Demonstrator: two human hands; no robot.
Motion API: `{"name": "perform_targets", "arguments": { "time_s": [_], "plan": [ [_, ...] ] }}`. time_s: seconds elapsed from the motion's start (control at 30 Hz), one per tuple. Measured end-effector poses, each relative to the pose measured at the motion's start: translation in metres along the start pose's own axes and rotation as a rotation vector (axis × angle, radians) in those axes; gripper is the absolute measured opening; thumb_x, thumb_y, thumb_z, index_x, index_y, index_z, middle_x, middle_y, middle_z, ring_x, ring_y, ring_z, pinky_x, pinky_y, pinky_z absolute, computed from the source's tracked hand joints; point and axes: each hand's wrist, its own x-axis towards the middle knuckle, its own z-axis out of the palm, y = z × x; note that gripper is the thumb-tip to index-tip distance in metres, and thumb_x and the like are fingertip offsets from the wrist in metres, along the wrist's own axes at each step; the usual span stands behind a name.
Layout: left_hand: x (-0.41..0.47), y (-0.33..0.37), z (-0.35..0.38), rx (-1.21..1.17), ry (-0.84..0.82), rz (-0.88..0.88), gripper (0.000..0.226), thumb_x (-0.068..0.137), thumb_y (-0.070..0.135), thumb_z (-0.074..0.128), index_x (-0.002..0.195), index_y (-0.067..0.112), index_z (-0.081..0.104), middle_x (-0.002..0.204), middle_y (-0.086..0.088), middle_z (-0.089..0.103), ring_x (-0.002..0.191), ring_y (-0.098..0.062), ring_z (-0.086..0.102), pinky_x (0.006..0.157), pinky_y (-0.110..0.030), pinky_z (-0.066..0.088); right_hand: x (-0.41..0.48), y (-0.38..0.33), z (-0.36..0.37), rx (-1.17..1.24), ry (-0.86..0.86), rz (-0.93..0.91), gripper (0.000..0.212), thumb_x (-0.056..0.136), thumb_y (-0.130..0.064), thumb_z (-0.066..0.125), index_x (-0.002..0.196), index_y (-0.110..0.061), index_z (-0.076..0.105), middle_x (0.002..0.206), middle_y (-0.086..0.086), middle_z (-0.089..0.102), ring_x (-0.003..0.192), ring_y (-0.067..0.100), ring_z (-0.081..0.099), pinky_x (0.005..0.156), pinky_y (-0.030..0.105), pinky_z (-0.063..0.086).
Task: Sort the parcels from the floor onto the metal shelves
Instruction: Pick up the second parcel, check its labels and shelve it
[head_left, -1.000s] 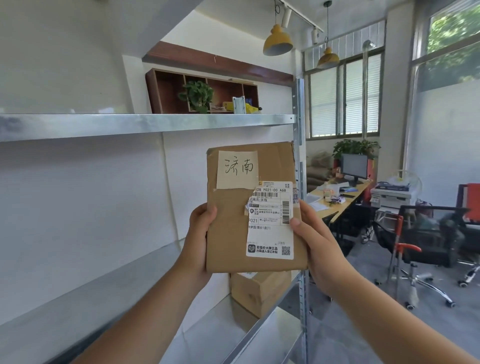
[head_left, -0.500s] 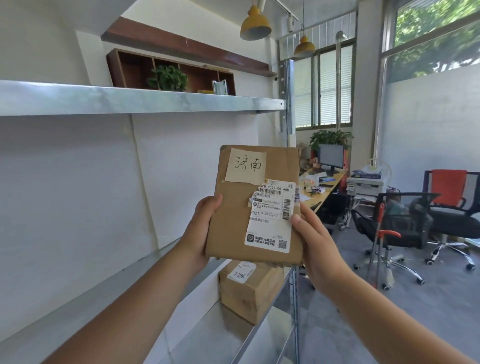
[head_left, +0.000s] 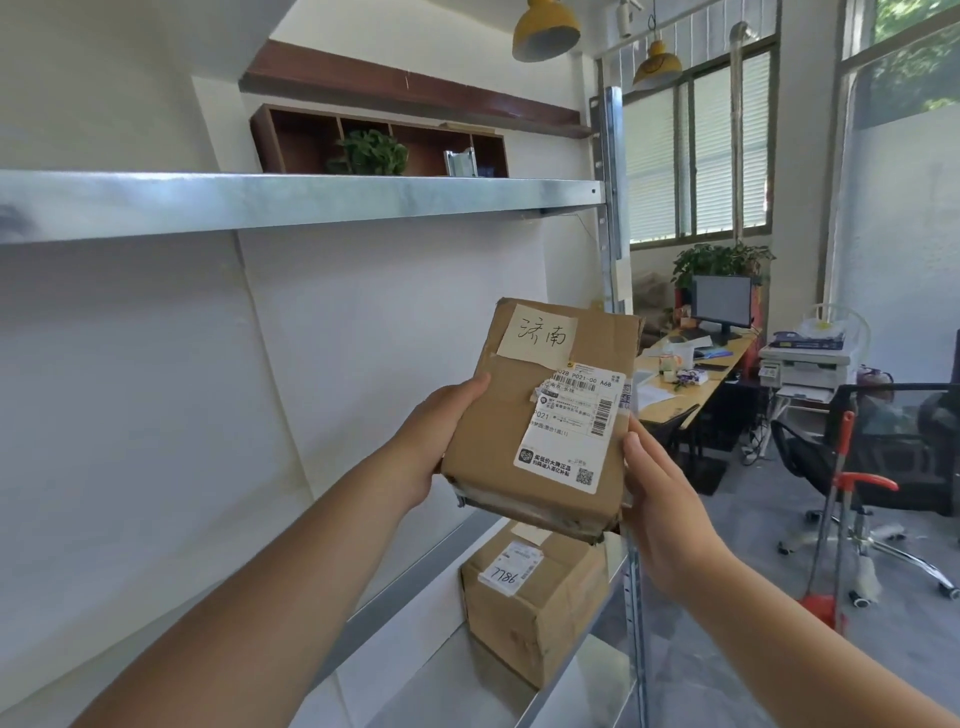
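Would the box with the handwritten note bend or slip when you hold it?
Probably stiff: the parcel keeps its boxy shape between the left hand and right hand. Its cardboard looks matte, so likely not slippery. Creased corners suggest it dents rather than breaks.

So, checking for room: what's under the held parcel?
A smaller box on the lower shelf, handwritten tag up. The parcel hides its far end.

Bright window daylight, wide-angle edge warp
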Motion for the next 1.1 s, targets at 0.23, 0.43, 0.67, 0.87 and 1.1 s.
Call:
{"name": "perform_targets", "arguments": {
  "time_s": [0.23,0.43,0.67,0.87,1.1],
  "plan": [
    [0.052,0.011,0.012,0.011,0.129,-0.057,0.043,0.095,0.049,0.075,0.123,0.017,0.079,0.11,-0.006,0.085,0.104,-0.03,0.081,0.084,-0.037,0.064,0.046,0.01,-0.028,-0.037,-0.036,0.049,0.046,0.11,-0.02,0.049,0.143,-0.049,0.058,0.138,-0.014,0.071,0.131,0.019,0.065,0.109,0.054,0.051],
    [0.084,0.016,0.028,0.168,0.245,-0.013,0.025,0.097,0.04,0.074,0.115,0.022,0.07,0.109,-0.003,0.079,0.077,-0.017,0.07,0.061,-0.027,0.05,0.08,0.025,-0.038,-0.059,-0.043,0.134,0.066,0.101,0.001,0.062,0.151,-0.041,0.053,0.146,-0.002,0.066,0.133,0.02,0.063,0.094,0.049,0.063],
    [0.121,0.024,0.027,0.602,0.285,0.069,0.033,0.097,0.053,0.069,0.116,0.026,0.075,0.121,0.002,0.073,0.097,-0.017,0.068,0.082,-0.031,0.051,0.096,0.033,-0.033,-0.003,0.011,0.184,0.06,0.099,-0.007,0.069,0.153,-0.029,0.053,0.109,-0.013,0.079,0.1,0.012,0.078,0.094,0.051,0.064],
    [0.139,0.021,0.027,0.965,0.452,0.166,0.035,0.096,0.055,0.068,0.12,0.032,0.076,0.137,0.004,0.07,0.123,-0.022,0.064,0.095,-0.035,0.052,0.102,0.035,-0.022,-0.031,0.025,0.254,0.064,0.097,-0.01,0.072,0.155,-0.028,0.051,0.088,-0.02,0.075,0.087,0.01,0.077,0.096,0.051,0.063],
    [0.147,0.019,0.034,1.067,0.378,0.093,0.034,0.097,0.053,0.061,0.102,0.024,0.079,0.107,0.006,0.076,0.101,-0.02,0.069,0.09,-0.038,0.058,0.113,0.041,-0.009,-0.119,0.038,0.281,0.074,0.091,-0.01,0.08,0.155,-0.03,0.049,0.121,0.011,0.075,0.103,0.021,0.076,0.082,0.034,0.062]
  ]
}}
